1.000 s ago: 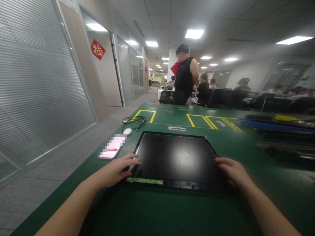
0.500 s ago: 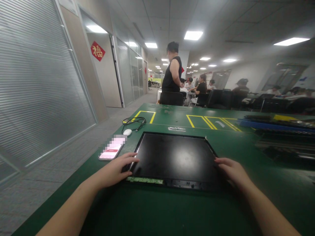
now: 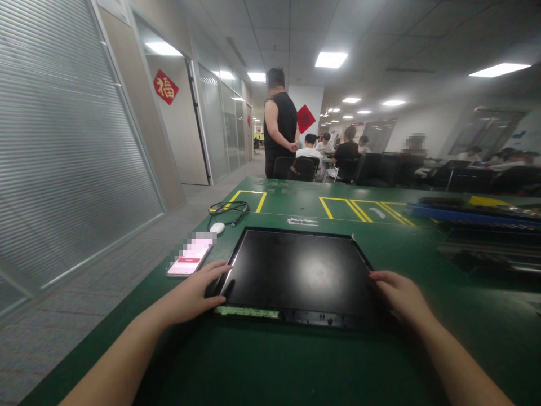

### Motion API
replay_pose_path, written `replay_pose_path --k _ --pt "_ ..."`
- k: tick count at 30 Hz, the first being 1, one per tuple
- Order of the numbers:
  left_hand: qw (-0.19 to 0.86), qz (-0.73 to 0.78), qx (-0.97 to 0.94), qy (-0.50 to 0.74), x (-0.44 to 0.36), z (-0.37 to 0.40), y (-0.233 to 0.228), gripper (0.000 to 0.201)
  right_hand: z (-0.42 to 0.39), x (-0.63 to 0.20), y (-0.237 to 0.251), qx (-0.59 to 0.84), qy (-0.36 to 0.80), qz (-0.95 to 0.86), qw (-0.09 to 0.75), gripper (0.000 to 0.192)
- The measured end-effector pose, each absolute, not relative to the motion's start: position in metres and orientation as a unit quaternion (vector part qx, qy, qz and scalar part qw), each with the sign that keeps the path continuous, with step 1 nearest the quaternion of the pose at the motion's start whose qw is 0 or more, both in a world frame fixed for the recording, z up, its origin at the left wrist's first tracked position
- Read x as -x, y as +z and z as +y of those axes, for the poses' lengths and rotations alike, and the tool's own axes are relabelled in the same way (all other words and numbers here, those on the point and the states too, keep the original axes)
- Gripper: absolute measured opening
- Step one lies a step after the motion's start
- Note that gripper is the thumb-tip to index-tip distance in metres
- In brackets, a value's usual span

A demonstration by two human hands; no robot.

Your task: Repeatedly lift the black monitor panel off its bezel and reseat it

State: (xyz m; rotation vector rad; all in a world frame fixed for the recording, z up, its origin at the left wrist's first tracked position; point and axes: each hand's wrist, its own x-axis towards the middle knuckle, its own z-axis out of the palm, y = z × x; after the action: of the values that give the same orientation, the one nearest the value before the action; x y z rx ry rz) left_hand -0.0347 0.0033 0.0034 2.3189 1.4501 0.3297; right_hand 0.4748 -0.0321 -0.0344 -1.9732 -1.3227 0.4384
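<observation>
A black flat display panel [image 3: 291, 270] lies screen up in front of me, its thin frame raised around the edges. Along its near edge runs a green circuit strip [image 3: 247, 312]. My left hand [image 3: 198, 292] holds the panel's left side, thumb at the near left corner and fingers farther up the edge, spread from the thumb. On the right side, my right hand [image 3: 399, 293] grips the edge with its fingertips; its lower fingers are hidden in shadow. Whether the panel is slightly lifted, I cannot tell.
On the green table [image 3: 279, 366], a lit phone [image 3: 190, 259], a white mouse [image 3: 217, 228] and a coiled black cable [image 3: 230, 210] sit left of the panel. Stacked dark panels and a blue strip [image 3: 465, 214] lie at right. Beyond the table, a person [image 3: 279, 124] stands near seated people.
My left fingers have drawn back slightly from the screen toward its left edge. My right hand has barely moved. The standing person has shifted left and turned away, hands behind the back.
</observation>
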Motion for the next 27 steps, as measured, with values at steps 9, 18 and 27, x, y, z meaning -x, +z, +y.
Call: replay_pose_path --k 9,18,27 --pt "0.133 0.579 -0.797 0.111 0.022 0.010 -0.006 0.059 -0.032 -0.469 -0.027 0.770 0.153 -0.505 0.359 0.028" --pt "0.125 0.590 -0.784 0.147 0.015 0.015 -0.014 0.045 -0.029 -0.477 -0.036 0.791 0.157 -0.489 0.332 0.041" --pt "0.214 0.601 -0.720 0.272 0.008 0.014 -0.011 0.041 -0.026 -0.479 -0.040 0.777 0.132 -0.529 0.315 0.038"
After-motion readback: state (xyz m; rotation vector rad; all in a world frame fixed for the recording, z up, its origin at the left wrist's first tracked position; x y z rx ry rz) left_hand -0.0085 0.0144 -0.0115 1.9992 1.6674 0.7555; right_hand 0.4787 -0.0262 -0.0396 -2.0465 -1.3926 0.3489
